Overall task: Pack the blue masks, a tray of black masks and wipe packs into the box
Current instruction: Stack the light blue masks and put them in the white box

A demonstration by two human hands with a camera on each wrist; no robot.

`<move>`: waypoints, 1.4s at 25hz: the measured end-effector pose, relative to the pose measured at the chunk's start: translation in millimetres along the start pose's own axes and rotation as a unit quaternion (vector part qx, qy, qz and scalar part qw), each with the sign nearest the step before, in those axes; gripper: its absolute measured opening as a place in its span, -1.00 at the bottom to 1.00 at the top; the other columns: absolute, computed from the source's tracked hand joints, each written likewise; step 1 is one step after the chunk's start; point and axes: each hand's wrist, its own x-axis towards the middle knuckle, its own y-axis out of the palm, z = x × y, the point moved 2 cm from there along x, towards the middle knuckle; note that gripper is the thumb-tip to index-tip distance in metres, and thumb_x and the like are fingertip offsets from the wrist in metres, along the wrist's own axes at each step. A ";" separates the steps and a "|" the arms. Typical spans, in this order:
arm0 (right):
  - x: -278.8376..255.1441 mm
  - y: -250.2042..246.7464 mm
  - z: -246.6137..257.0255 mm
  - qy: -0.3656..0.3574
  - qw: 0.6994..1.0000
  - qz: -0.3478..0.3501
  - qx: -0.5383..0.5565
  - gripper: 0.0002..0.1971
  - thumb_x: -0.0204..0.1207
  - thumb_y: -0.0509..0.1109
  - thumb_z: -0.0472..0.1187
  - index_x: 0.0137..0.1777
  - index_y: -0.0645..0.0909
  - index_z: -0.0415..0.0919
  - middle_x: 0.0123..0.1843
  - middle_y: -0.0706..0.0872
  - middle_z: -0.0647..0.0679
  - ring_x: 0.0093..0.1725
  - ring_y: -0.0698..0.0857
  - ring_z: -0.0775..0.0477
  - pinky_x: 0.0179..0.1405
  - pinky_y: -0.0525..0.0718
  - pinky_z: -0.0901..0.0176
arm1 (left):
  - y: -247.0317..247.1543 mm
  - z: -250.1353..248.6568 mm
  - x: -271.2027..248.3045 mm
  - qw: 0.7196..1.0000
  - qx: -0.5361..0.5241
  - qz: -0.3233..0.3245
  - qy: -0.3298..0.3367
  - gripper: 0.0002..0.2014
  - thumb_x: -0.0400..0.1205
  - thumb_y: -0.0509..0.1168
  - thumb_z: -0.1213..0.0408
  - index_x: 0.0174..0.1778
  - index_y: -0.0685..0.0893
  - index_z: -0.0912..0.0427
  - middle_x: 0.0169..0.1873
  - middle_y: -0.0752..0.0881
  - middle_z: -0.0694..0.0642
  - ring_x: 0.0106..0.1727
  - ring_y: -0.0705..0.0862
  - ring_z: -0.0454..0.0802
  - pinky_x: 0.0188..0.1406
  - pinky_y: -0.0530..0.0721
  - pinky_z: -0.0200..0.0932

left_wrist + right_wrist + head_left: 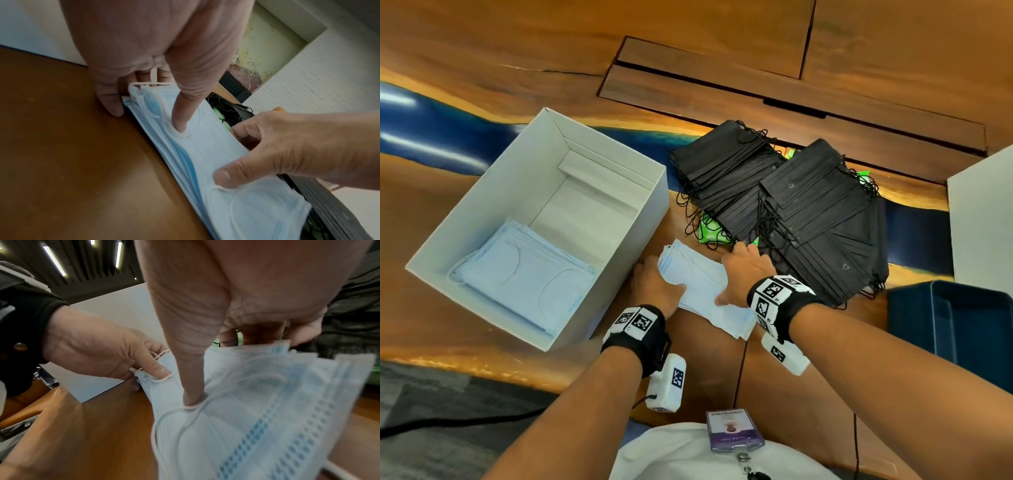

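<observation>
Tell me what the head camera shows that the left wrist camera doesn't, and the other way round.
Only the head view shows the white box open, with a stack of blue masks inside, plus the blue bin.

Only the left wrist view shows the left thumb pressing on top of the loose blue mask stack while a finger holds its edge.

Both show the left hand and right hand gripping that stack on the wooden table, with black masks beyond.
</observation>
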 end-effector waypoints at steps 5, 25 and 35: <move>-6.2 3.4 18.8 -0.048 0.997 -0.035 0.043 -0.19 0.30 0.60 0.11 0.48 0.33 -0.07 0.31 0.66 -0.07 0.30 0.59 -0.21 0.22 0.46 -0.11 | -1.6 3.4 -2.5 1.000 0.014 0.003 -0.004 -0.40 0.38 0.59 0.21 0.31 0.53 0.15 0.28 0.53 0.23 0.37 0.51 0.26 0.41 0.53 0.15; -38.0 -0.1 11.7 -0.113 0.727 0.063 0.675 -0.41 0.38 0.53 -0.55 0.39 0.54 -0.20 0.31 0.71 -0.29 0.31 0.70 -0.26 0.27 0.68 -0.22 | 6.9 -39.1 -50.9 0.864 -0.454 0.211 -0.053 -0.66 0.57 0.48 0.16 0.23 0.73 0.20 0.07 0.82 0.23 0.09 0.80 0.24 0.16 0.74 0.24; -48.0 -9.7 2.4 -0.100 0.755 0.043 0.646 -0.51 0.40 0.52 -0.55 0.28 0.59 -0.15 0.17 0.77 -0.09 0.10 0.77 0.02 0.15 0.73 0.07 | -3.3 -61.5 -36.7 0.865 -0.491 0.084 -0.057 -0.60 0.50 0.53 0.13 0.24 0.71 0.17 0.08 0.81 0.17 0.06 0.79 0.19 0.15 0.74 0.19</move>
